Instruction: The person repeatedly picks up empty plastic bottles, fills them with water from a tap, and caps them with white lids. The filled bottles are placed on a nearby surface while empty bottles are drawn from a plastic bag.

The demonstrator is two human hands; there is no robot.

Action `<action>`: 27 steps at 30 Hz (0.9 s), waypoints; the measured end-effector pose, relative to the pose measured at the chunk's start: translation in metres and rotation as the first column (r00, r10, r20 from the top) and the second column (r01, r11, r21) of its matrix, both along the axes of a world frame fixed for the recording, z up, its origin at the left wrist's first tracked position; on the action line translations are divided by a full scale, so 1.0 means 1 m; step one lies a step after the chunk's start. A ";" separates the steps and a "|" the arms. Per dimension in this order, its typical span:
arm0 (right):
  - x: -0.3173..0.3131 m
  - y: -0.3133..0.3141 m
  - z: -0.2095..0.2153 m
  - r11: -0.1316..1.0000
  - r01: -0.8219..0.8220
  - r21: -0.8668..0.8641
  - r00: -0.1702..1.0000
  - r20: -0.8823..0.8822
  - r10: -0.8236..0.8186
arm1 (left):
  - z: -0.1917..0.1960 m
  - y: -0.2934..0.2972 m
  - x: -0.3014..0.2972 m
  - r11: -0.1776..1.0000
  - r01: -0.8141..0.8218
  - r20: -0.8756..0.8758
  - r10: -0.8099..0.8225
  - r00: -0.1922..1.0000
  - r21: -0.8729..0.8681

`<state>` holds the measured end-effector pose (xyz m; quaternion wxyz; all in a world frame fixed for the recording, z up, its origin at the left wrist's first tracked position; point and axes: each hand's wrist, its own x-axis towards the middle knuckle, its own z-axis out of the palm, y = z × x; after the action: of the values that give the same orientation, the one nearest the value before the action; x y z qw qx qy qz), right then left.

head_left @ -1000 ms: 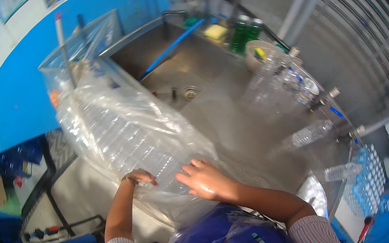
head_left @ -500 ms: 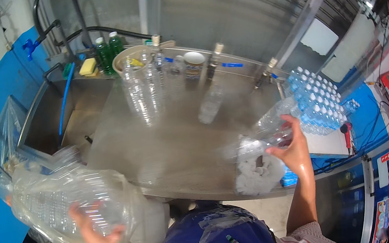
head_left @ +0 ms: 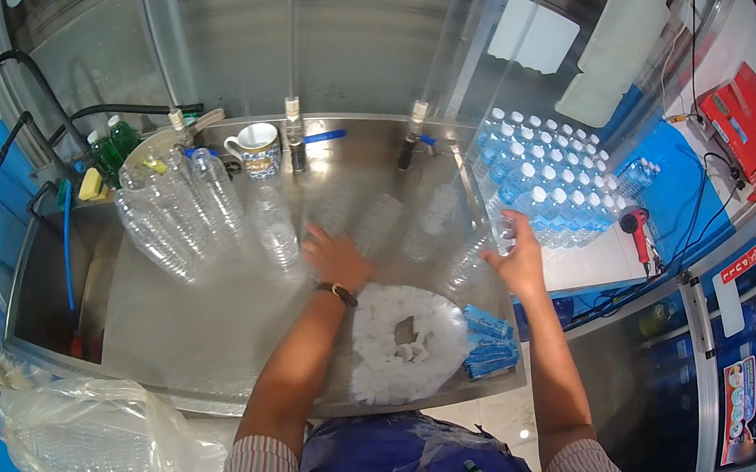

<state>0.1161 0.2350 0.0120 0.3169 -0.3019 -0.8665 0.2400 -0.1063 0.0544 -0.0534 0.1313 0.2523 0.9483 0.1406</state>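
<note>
Your left hand point(head_left: 337, 257) covers the near end of a blurred bottle point(head_left: 331, 208), so you cannot tell from here whether its fingers touch or grip it. Your right hand point(head_left: 515, 250) hides the far end of the held bottle point(head_left: 470, 263), and whether that end is neck or base is unclear. The bottle cluster point(head_left: 165, 214) overlaps too much for a sure count and hides most of a tub point(head_left: 152, 150). Through the cloudy bag point(head_left: 168, 433) you make out only ridged rows, and your apron point(head_left: 403, 471) runs off the lower edge.

Your hands are apart. The left arm slants inward across the bench point(head_left: 197, 331), back of the hand up, fingers spread. The right forearm rises almost straight, thumb and fingers clamped around the held bottle, just above the bench's right end.

The held bottle is clear, ribbed and tilted, its free end pointing down and left toward the white bundle point(head_left: 409, 344). Left of it, more clear bottles are spaced along the bench, soft with blur. Beyond the right edge, capped bottles point(head_left: 550, 173) stand in close rows, blue with white tops.
</note>
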 end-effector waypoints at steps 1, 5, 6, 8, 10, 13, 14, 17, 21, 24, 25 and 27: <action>-0.001 0.005 -0.002 0.998 -0.037 -0.057 0.999 -0.021 0.036 | 0.000 0.009 -0.001 0.999 -0.020 -0.065 0.022 0.998 0.028; -0.013 0.025 -0.007 0.981 -0.130 -0.146 0.991 -0.062 0.122 | -0.006 0.041 0.004 0.927 0.236 -0.365 -0.121 0.923 0.290; -0.018 0.031 -0.008 0.988 -0.131 -0.084 0.991 -0.006 0.131 | -0.008 0.048 0.007 0.865 0.369 -0.475 -0.182 0.861 0.339; -0.024 0.039 -0.011 0.973 -0.191 -0.130 0.981 -0.043 0.187 | -0.012 0.069 0.022 0.680 0.357 -0.214 -0.288 0.933 0.640; -0.030 0.044 -0.013 0.960 -0.225 -0.163 0.974 -0.048 0.220 | -0.012 0.084 0.035 0.605 0.250 -0.060 -0.317 0.947 0.756; -0.038 0.046 -0.015 0.952 -0.264 -0.154 0.965 -0.040 0.261 | -0.006 0.086 0.046 0.691 0.160 0.008 -0.234 0.972 0.705; -0.041 0.046 -0.015 0.951 -0.274 -0.142 0.962 -0.033 0.272 | -0.003 0.082 0.047 0.727 0.155 0.023 -0.229 0.973 0.669; -0.054 0.041 -0.015 0.932 -0.348 -0.104 0.937 -0.018 0.348 | 0.002 0.065 0.040 0.789 0.093 0.105 -0.196 0.975 0.608; -0.078 0.026 -0.017 0.895 -0.435 -0.099 0.900 -0.047 0.433 | -0.012 0.041 0.024 0.726 0.037 -0.052 -0.001 0.999 0.686; -0.086 0.015 -0.018 0.907 -0.416 -0.061 0.909 -0.011 0.416 | -0.021 0.035 0.000 0.567 0.107 -0.091 -0.058 0.994 0.816; -0.087 0.013 -0.017 0.912 -0.409 -0.031 0.912 -0.003 0.409 | -0.022 0.035 -0.004 0.587 0.136 -0.127 -0.057 0.990 0.798; -0.087 0.011 -0.014 0.917 -0.395 -0.050 0.918 0.010 0.396 | -0.021 0.034 -0.007 0.651 0.136 -0.140 -0.046 0.989 0.747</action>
<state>0.0288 0.2458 -0.0020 0.2461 -0.1304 -0.9068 0.3164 -0.1131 0.0885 -0.0747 -0.0298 0.3383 0.7964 0.5004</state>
